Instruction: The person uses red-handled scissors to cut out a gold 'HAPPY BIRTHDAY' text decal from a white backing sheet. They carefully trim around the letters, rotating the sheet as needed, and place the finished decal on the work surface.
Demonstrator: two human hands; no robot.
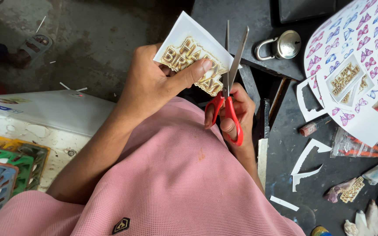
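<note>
Above the pink lap, left hand (154, 83) pinching the card (193, 54), right hand (232, 113) gripping red scissors (228, 87) — best to turn card slowly, snip small, stay close along gold edge.

You are in a small craft workshop, something like a home workplace for making party decorations. At the right of the frame you see a dark, worn table (285, 144) with stains of paint on it. On its upper right part lies a printed sheet of butterflies (364, 26) and cut-out gold lettering pieces (345, 78). White paper scraps (307, 164) are spread in the lower right, near a small glue tube (312, 126). A metal padlock (281, 46) rests at the top. The rough concrete floor (88, 39) at the upper left and stacked plastic crates (5, 170) at the lower left show a simple, informal working place.
</note>
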